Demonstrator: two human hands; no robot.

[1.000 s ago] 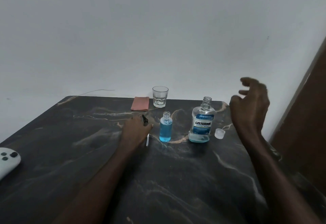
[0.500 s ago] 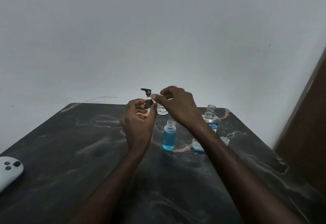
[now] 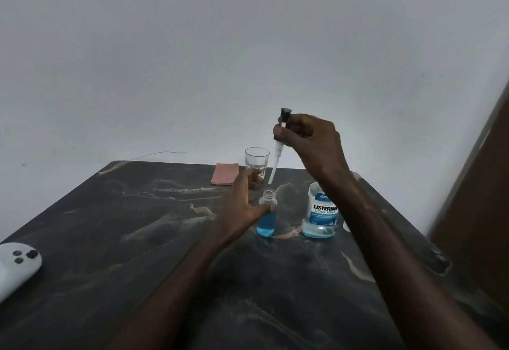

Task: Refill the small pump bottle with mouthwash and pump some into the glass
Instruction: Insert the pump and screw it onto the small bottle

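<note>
The small clear bottle (image 3: 266, 218), filled with blue mouthwash, stands uncapped on the dark marble table (image 3: 137, 225). My left hand (image 3: 242, 203) reaches around its neck, thumb touching the shoulder. My right hand (image 3: 308, 140) holds the pump head (image 3: 278, 148) above the bottle, black top up, white tube slanting down with its tip just over the open neck. The large mouthwash bottle (image 3: 321, 216) stands to the right, partly behind my right forearm, with a little blue liquid at its bottom. The empty glass (image 3: 256, 160) stands at the back.
A pink folded cloth (image 3: 225, 173) lies left of the glass. The large bottle's clear cap (image 3: 346, 225) peeks out beside my right forearm. A white controller (image 3: 16, 265) sits at the table's left edge. A brown panel (image 3: 482, 198) rises on the right.
The pump head passed from my left hand to my right, which lifted it above the small bottle. My left hand dropped to the small bottle's neck.
</note>
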